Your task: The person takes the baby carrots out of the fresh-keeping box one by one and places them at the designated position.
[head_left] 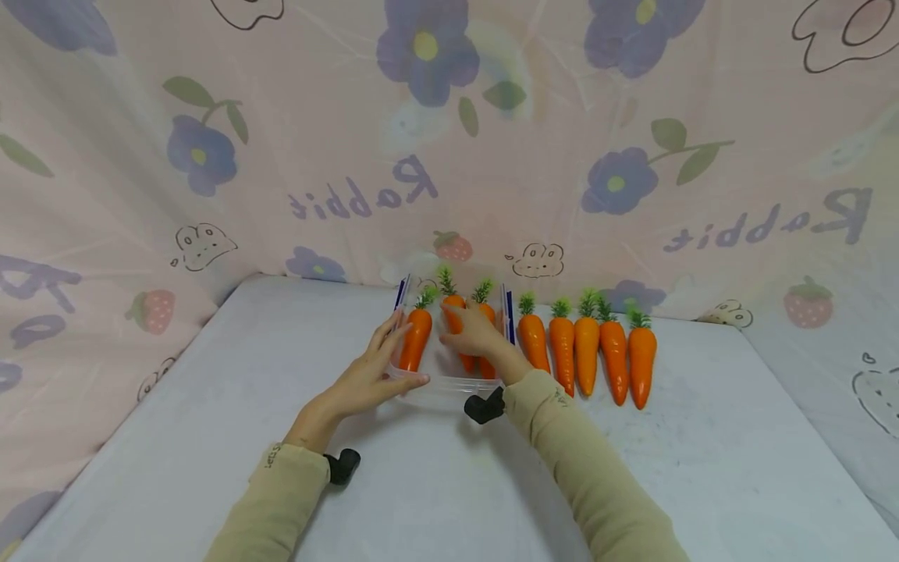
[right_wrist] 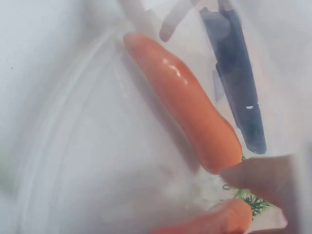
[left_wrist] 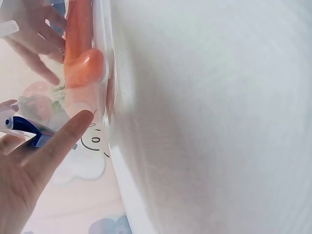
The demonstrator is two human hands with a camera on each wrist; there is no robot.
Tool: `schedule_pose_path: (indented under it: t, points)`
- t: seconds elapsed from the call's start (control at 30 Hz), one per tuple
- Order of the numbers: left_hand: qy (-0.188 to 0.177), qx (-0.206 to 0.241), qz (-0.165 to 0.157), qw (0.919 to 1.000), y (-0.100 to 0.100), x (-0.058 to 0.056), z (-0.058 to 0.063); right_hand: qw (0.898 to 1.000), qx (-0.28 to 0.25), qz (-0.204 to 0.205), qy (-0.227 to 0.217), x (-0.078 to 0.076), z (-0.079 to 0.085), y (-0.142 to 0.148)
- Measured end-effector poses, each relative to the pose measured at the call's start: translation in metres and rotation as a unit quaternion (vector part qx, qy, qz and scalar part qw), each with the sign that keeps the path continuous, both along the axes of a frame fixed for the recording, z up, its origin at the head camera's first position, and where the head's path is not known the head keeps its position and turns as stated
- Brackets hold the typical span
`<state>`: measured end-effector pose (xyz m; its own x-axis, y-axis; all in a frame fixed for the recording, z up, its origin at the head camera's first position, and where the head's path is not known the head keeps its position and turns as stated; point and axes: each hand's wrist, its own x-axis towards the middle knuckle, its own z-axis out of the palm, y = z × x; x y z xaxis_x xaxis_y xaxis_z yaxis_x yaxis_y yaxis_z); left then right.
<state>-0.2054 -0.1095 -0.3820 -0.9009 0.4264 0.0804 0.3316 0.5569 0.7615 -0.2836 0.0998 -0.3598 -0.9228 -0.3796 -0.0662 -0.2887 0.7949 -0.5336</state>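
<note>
In the head view, a clear plastic box (head_left: 456,385) with blue side clips (head_left: 509,316) stands mid-table. Inside lie a left carrot (head_left: 417,339), a middle carrot (head_left: 455,303) and a right carrot (head_left: 488,311), all with green tops. My right hand (head_left: 481,332) reaches over the box wall, thumb and fingers on either side of the middle carrot. My left hand (head_left: 365,378) rests against the box's left side, fingers extended, thumb near the front rim. In the left wrist view, the left thumb (left_wrist: 68,139) is straight beside a blue clip (left_wrist: 41,134).
Several more carrots (head_left: 587,355) lie in a row just right of the box, tops toward the back. The white table (head_left: 730,437) meets a printed cloth backdrop (head_left: 492,187) behind and at the left. A black wrist device (head_left: 485,406) sits close to the box's front right corner.
</note>
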Motion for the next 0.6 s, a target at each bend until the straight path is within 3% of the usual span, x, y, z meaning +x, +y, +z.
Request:
schedule_pose_path:
  t: [0.27,0.43,0.6]
  points:
    - [0.000,0.002,0.000,1.0000,0.0002,0.0005,0.0009,0.998,0.053,0.005,-0.026,0.0038,-0.0031,-0.0026]
    - [0.000,0.004,0.000,1.0000,0.0004,0.0004,0.0003,0.998,0.052,0.002,-0.021,0.0053,-0.0029,-0.0028]
    - [0.000,0.003,0.000,1.0000,0.0003,0.0017,0.0001,1.000,0.015,-0.021,0.004,0.0076,-0.0025,-0.0022]
